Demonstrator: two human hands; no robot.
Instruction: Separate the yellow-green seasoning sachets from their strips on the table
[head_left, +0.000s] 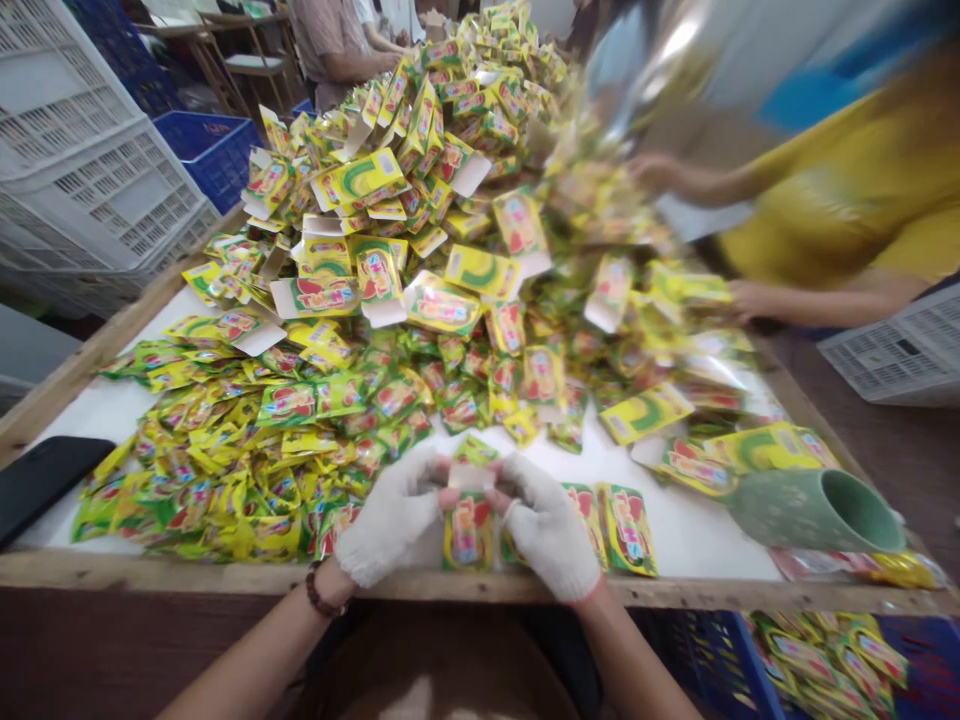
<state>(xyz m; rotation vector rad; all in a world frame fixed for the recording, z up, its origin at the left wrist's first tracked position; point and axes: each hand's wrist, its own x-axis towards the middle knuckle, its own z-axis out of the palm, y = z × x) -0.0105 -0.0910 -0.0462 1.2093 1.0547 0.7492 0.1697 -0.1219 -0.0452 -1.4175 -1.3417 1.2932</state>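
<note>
My left hand [397, 515] and my right hand [551, 525], both in white gloves with bare fingertips, are closed on a small yellow-green box [469, 535] at the table's near edge. Its pale flap [471, 478] stands up between my fingertips. Just beyond the flap a small green-yellow sachet [475, 450] shows; whether it touches the box, I cannot tell. Several similar flat packs [630, 530] lie side by side to the right, partly hidden by my right hand. Left of my left hand spreads a heap of shiny sachets [232, 470].
A tall pile of open-flapped boxes [360, 180] covers the table's far part. A black phone [52, 485] lies at left, a green cup [780, 508] on its side at right. White crates [112, 190] stand left. A person in a yellow top [847, 200] reaches in from the right.
</note>
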